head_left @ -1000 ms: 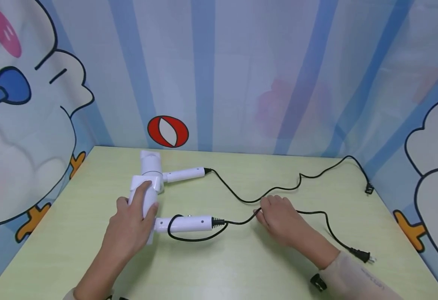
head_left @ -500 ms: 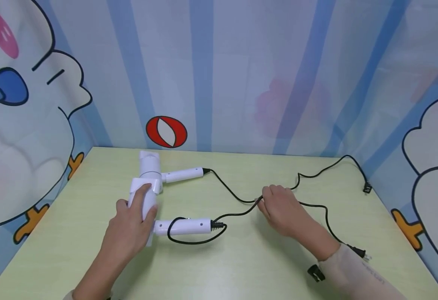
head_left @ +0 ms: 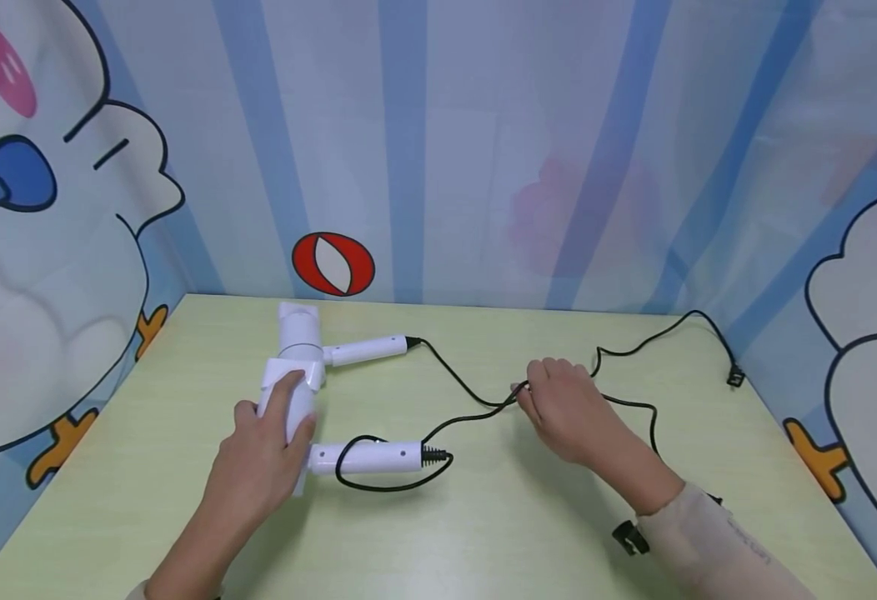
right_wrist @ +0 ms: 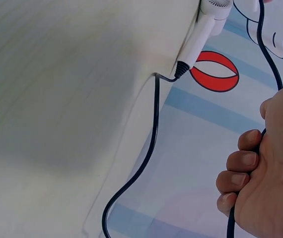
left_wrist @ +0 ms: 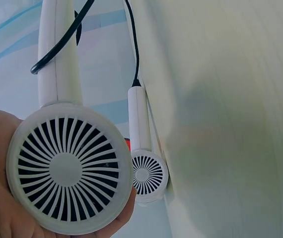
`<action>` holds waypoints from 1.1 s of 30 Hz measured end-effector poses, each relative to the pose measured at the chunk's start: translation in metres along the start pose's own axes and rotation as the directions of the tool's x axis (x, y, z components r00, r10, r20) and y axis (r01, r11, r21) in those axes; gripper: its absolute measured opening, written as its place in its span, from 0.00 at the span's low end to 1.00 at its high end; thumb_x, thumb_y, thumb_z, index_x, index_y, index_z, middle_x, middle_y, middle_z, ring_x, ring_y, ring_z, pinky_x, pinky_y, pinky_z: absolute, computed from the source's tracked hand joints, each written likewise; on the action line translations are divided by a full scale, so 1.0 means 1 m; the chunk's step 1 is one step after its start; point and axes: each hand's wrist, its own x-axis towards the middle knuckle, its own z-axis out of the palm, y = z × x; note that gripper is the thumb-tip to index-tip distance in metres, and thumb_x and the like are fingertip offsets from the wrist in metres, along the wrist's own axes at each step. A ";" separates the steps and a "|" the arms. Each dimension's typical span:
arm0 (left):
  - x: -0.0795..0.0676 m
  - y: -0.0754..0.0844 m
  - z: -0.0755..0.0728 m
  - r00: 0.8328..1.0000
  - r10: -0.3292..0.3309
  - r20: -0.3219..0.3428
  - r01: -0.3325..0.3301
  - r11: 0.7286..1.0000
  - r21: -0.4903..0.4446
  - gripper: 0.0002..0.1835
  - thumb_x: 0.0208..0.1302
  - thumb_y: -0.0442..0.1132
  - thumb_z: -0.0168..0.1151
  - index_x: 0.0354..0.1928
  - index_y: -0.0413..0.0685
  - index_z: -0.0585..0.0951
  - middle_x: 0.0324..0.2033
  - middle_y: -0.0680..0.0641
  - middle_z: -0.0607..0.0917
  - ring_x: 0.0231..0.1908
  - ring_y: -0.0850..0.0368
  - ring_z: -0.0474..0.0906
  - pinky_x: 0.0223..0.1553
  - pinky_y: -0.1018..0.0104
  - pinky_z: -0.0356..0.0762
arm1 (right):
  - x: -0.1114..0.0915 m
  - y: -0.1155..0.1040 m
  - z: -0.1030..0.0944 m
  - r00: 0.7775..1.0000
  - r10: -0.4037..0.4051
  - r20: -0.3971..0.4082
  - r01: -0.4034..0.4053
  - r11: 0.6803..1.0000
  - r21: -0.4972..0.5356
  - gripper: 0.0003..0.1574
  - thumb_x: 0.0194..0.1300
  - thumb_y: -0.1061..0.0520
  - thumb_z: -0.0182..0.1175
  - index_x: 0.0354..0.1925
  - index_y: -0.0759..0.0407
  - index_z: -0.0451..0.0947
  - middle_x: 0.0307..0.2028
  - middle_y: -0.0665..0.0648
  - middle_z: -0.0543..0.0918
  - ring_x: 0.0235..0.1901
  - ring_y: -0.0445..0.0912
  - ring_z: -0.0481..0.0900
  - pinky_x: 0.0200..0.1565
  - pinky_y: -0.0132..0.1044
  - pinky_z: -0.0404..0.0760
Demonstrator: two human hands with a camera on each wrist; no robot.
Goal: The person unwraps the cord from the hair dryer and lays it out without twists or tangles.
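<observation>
My left hand (head_left: 254, 462) grips the body of the nearer white hair dryer, its handle (head_left: 367, 457) pointing right. In the left wrist view, the palm and fingers wrap behind its round slotted grille (left_wrist: 67, 168). A black cord (head_left: 461, 419) loops around that handle and runs right into my right hand (head_left: 566, 412), whose curled fingers hold it, as the right wrist view shows. Behind lies a second white hair dryer (head_left: 299, 329). Its own black cord (head_left: 453, 375) passes close to the right hand in the head view; whether they touch is hidden.
The far cord's plug (head_left: 735, 377) lies near the table's right edge. The nearer cord (head_left: 653, 425) runs down behind the right sleeve (head_left: 709, 542), which mostly hides its plug. A small black object (head_left: 629, 537) shows beside the sleeve. A printed curtain (head_left: 468, 150) backs the pale table (head_left: 378, 550).
My right hand has moved away from me with the cord, up to the far cord. The nearer cord's plug has slid behind the sleeve. The left hand stays on the dryer.
</observation>
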 end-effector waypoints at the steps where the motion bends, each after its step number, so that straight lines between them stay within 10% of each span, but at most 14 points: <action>1: 0.000 0.000 0.000 1.000 -0.001 0.003 0.001 1.000 0.000 0.34 0.76 0.56 0.50 0.79 0.64 0.53 0.48 0.30 0.68 0.31 0.41 0.75 0.23 0.57 0.71 | 0.000 0.000 -0.001 1.000 -0.003 -0.011 0.003 1.000 -0.005 0.21 0.81 0.50 0.44 0.27 0.54 0.59 0.22 0.52 0.60 0.23 0.47 0.56 0.31 0.40 0.55; 33: 0.007 -0.005 0.005 1.000 -0.005 -0.004 0.005 1.000 0.011 0.34 0.76 0.55 0.50 0.79 0.64 0.52 0.47 0.30 0.67 0.28 0.41 0.75 0.21 0.59 0.70 | -0.016 -0.024 -0.042 0.983 -0.007 -0.182 0.019 0.998 0.065 0.19 0.79 0.52 0.48 0.28 0.53 0.59 0.24 0.51 0.58 0.25 0.46 0.53 0.33 0.41 0.52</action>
